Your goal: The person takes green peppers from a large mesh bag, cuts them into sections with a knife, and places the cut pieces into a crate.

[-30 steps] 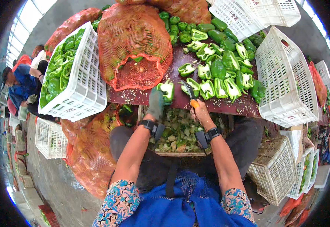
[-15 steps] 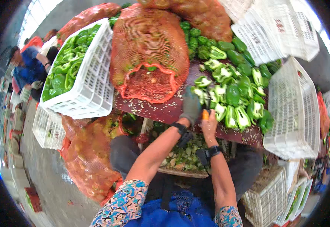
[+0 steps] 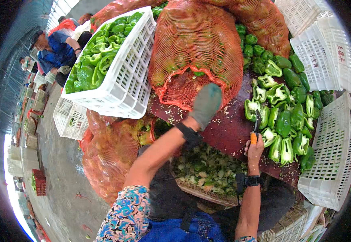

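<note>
My left hand, in a dark grey-green glove, reaches over the open mouth of a red mesh bag of green peppers; how its fingers are bent is unclear. The orange handle of a curved-blade knife is gripped in my right hand at the right part of the maroon board. Halved and whole green peppers lie heaped beside the blade, with seeds scattered around them.
A crate of cut peppers stands at upper left, white crates at right. More mesh bags lie lower left. Trimmings fill a container below the board. A co-worker in blue is at far left.
My left hand has moved from a halved pepper up to the bag's mouth. My right hand still holds the knife. The view has turned, shifting the scene rightward.
</note>
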The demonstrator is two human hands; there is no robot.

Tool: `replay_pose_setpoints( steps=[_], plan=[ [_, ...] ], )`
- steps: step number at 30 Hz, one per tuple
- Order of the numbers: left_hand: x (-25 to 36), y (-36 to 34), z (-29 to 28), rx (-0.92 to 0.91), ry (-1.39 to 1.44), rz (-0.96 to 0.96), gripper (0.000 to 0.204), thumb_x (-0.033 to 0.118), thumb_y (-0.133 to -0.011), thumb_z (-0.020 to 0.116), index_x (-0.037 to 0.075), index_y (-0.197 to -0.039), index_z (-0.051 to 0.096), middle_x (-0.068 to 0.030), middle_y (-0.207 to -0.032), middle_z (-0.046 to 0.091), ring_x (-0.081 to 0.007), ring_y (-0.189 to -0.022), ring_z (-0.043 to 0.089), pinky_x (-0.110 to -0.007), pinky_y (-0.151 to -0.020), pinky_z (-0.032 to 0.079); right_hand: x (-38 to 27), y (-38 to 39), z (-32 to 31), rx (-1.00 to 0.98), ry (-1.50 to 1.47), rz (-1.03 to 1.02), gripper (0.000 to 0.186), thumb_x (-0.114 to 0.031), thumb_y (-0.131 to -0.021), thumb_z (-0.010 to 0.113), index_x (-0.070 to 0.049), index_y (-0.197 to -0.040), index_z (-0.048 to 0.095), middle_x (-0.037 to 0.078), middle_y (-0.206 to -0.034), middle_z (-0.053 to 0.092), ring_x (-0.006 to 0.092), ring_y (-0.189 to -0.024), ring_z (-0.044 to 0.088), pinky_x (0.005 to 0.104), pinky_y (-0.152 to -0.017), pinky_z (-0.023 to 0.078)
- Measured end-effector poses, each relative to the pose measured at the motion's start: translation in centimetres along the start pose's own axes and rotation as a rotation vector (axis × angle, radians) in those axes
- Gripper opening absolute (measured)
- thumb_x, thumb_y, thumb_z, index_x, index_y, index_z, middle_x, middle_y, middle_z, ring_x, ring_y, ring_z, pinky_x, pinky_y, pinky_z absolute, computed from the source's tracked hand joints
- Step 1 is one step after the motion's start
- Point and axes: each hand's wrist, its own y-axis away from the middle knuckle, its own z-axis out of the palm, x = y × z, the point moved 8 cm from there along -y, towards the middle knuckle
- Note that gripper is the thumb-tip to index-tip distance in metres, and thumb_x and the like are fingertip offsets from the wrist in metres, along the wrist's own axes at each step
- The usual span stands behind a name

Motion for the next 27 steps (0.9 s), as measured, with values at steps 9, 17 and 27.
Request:
replay_pose_setpoints(
  steps=[9, 17, 27],
  plan=[
    [-14.2, -8.3, -15.4, 0.444, -0.209, -0.13, 0.036, 0.024, -0.091, 0.054, 0.0, -0.117, 0.055, -0.0273, -0.099, 0.064, -0.0446, -0.091, 0.062, -0.05, -0.075, 0.05, 0.1, 0.1, 0.1, 0.007, 0.014, 0.024, 0.014, -0.018, -0.099, 0.049, -0.006, -0.096, 0.055, 0.001, -0.06, 0.052, 0.0103, -0.042, 0.05, 0.0262, -0.036, 0.037],
    [-10.8, -12.3, -13.0, 0.075, -0.295, -0.089, 0.054, 0.051, -0.085, 0.062, 0.009, -0.119, 0.064, -0.0168, -0.113, 0.068, -0.0344, -0.102, 0.065, -0.042, -0.087, 0.049, -1.0, 0.3, 0.5, 0.005, 0.068, -0.066, 0.02, -0.024, -0.099, 0.051, -0.005, -0.094, 0.053, 0.001, -0.06, 0.052, 0.0095, -0.042, 0.049, 0.0257, -0.037, 0.039],
    [-8.2, -15.5, -9.8, -0.018, -0.607, -0.051, 0.062, 0.049, -0.075, 0.069, 0.007, -0.121, 0.062, -0.0218, -0.118, 0.064, -0.0395, -0.112, 0.06, -0.045, -0.096, 0.047, -0.7, 0.3, 0.6, 0.016, -0.032, -0.046, 0.02, -0.025, -0.098, 0.052, -0.005, -0.096, 0.055, 0.0, -0.06, 0.052, 0.0088, -0.044, 0.049, 0.024, -0.039, 0.04]
  ],
)
